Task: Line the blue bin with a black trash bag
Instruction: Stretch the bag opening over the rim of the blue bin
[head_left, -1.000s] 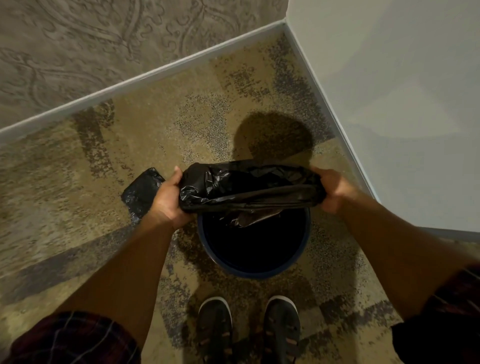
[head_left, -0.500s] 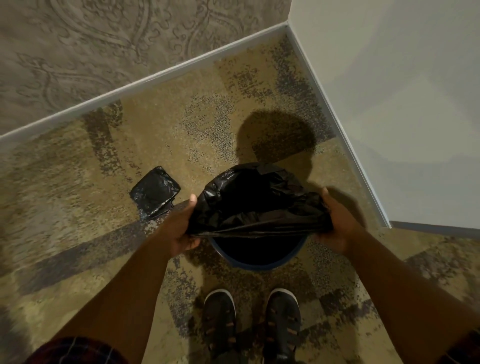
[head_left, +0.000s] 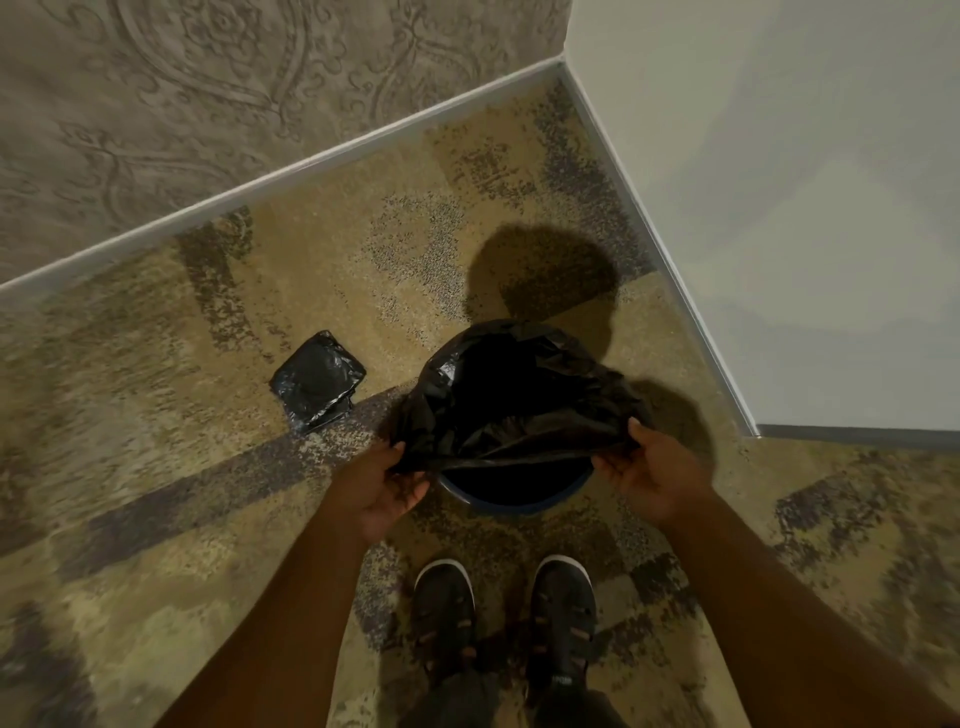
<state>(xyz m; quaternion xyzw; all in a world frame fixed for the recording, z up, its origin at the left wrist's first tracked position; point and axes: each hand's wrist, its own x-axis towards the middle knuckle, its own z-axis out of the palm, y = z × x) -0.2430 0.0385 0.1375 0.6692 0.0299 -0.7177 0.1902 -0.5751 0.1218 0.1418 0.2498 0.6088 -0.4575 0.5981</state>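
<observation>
A round blue bin (head_left: 511, 503) stands on the carpet just in front of my shoes; only its near rim shows. A black trash bag (head_left: 519, 400) hangs open over it, its far edge draped over the bin's far rim and its mouth dark inside. My left hand (head_left: 387, 486) pinches the bag's near edge at the left. At the right, my right hand (head_left: 649, 475) pinches the same edge. That near edge is stretched between both hands above the bin's opening.
A folded pack of black bags (head_left: 318, 381) lies on the carpet left of the bin. A patterned wall with a white skirting (head_left: 280, 174) runs behind, a plain white wall (head_left: 779, 208) closes the right side. My two dark shoes (head_left: 506, 608) stand below the bin.
The bag has gone down and forward over the bin, its mouth spread wider and its far edge now over the far rim. Both hands have come nearer me, holding the near edge.
</observation>
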